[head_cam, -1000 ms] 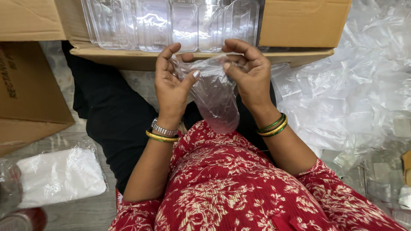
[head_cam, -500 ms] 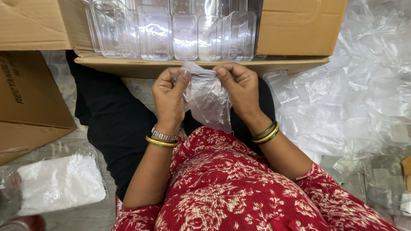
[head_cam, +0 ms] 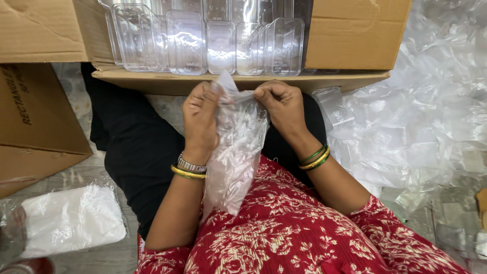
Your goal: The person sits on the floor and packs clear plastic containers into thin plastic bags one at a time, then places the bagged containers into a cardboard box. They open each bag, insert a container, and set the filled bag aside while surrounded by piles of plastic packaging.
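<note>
Grip of left hand (head_cam: 201,119) and right hand (head_cam: 284,109) (both pinched) on clear plastic bag (head_cam: 234,152), dangling below.

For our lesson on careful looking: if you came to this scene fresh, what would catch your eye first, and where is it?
At the centre, the left hand and right hand pinch the top of a clear plastic bag that hangs over a red floral lap. Just beyond them, an open cardboard box holds upright clear plastic containers. A heap of clear plastic bags lies to the right.

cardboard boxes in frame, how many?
2: one box ahead of the hands, open, holding clear containers; one box at left. More may lie out of view.
</note>
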### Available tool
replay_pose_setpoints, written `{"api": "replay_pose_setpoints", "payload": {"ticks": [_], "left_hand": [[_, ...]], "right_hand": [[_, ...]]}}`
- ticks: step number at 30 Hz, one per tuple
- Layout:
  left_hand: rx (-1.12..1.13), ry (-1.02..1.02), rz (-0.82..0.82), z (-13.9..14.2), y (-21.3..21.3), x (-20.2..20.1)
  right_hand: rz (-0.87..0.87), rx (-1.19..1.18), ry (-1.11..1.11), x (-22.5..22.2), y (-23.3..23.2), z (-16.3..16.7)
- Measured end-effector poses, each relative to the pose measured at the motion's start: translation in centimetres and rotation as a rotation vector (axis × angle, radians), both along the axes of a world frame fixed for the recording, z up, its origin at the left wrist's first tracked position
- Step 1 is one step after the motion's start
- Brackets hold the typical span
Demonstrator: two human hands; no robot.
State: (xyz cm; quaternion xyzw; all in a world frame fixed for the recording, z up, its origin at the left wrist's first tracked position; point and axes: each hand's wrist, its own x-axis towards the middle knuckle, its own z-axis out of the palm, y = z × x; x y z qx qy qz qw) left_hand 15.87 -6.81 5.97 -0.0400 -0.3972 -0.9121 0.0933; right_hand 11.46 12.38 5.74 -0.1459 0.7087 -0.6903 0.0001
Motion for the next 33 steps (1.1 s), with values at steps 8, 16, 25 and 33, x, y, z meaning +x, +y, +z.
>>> {"api": "replay_pose_setpoints", "payload": {"ticks": [8, 16, 25, 33], "left_hand": [[-0.039, -0.055, -0.067, 0.9, 0.1, -0.2], [-0.045, -0.042, 0.059, 1.4, -0.9, 0.0], [-0.166, -0.059, -0.129, 1.5, -0.6, 0.8], [-0.102, -0.104, -0.094, 3.5, 0.7, 3.1]], "right_hand": [[0.062, -0.323, -0.137, -0.2, 0.5, 2.1], [0.055, -0.025, -0.115, 0.8, -0.1, 1.6], [0.028, -0.143, -0.046, 1.4, 0.1, 4.0], [-0.052, -0.073, 0.059, 2.6, 0.9, 4.2]]}}
